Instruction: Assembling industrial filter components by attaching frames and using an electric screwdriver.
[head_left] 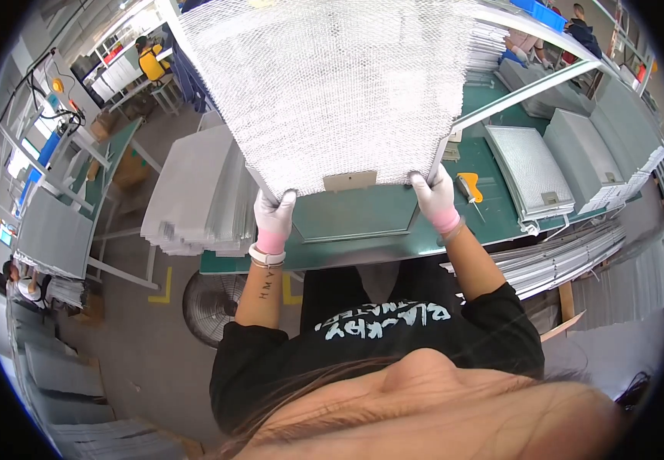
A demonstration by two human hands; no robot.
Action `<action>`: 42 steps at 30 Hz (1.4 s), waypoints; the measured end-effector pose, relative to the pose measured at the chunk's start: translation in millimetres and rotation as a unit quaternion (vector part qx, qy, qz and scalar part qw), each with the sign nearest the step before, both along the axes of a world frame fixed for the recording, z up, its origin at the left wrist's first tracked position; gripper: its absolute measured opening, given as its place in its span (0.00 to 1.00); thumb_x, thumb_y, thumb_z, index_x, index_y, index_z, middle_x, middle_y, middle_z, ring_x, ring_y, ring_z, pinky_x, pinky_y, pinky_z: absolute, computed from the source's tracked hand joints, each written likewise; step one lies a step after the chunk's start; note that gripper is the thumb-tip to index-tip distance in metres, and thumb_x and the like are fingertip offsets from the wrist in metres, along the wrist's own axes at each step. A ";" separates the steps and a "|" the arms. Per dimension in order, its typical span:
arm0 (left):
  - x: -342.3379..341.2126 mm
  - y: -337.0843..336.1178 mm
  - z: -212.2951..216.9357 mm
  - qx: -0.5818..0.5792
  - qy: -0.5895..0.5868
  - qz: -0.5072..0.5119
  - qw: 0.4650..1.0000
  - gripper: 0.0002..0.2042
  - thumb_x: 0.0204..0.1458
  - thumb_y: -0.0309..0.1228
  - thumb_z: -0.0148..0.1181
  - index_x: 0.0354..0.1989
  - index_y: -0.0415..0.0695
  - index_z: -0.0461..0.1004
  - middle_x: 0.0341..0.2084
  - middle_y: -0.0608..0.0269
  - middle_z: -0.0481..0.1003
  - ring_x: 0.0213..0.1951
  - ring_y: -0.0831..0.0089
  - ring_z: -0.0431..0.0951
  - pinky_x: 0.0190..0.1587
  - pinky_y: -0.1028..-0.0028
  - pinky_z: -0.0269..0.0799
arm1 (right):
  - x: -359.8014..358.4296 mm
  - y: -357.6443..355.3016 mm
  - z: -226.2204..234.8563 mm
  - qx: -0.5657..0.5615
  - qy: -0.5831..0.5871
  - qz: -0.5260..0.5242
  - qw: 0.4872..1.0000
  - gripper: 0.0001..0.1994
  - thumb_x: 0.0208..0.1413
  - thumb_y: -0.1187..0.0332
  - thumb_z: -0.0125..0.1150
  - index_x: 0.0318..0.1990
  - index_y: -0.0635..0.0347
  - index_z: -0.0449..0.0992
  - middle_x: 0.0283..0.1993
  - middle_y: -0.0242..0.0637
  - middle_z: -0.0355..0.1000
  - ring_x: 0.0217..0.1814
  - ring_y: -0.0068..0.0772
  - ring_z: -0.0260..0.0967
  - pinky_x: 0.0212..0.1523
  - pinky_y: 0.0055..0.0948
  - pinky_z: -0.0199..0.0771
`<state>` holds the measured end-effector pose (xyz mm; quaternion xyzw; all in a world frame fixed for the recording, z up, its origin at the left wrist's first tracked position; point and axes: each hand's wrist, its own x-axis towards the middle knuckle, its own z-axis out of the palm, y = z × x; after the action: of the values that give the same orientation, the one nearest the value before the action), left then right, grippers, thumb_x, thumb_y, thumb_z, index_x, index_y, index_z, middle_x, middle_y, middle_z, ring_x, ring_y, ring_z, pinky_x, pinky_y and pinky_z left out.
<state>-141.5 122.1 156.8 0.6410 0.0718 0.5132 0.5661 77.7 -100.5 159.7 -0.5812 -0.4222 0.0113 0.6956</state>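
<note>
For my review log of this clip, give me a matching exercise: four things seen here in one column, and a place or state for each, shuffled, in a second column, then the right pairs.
Things
1. mesh filter panel
2. orange utility knife
3. floor fan
4. stack of metal sheets

Places or states
A. on the floor beneath the green workbench edge
B. lying on the bench, right of the right hand
C. piled left of the left hand
D. held up at its lower corners by both gloved hands

Pairs: 1-D, 2-B, 3-A, 4-C
</note>
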 end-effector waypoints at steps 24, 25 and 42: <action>-25.9 13.6 19.0 0.037 0.007 -0.046 0.998 0.14 0.59 0.20 0.53 0.53 0.35 0.66 0.39 0.67 0.73 0.37 0.84 0.68 0.42 0.80 0.66 | -9.7 6.0 52.0 0.081 0.088 0.047 0.992 0.09 0.59 0.76 0.57 0.46 0.68 0.73 0.42 0.32 0.76 0.42 0.17 0.70 0.46 0.22 0.70; -26.7 12.1 10.9 0.051 0.038 -0.029 0.998 0.14 0.59 0.21 0.53 0.53 0.34 0.66 0.39 0.67 0.73 0.36 0.85 0.68 0.41 0.81 0.66 | -9.1 5.7 42.5 0.078 0.093 0.049 0.991 0.09 0.59 0.76 0.57 0.46 0.68 0.73 0.42 0.32 0.76 0.42 0.17 0.70 0.46 0.22 0.70; -45.7 18.7 11.4 0.033 0.155 -0.140 0.977 0.23 0.53 0.28 0.63 0.57 0.36 0.68 0.49 0.61 0.74 0.51 0.72 0.73 0.57 0.71 0.67 | 10.1 -7.0 3.6 -0.043 0.091 0.101 0.990 0.17 0.59 0.72 0.58 0.54 0.66 0.69 0.46 0.32 0.74 0.47 0.22 0.70 0.51 0.25 0.69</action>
<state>-187.2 140.8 168.2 0.7348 0.0509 0.3255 0.5929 87.8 -107.5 163.2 -0.5611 -0.4126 0.1526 0.7012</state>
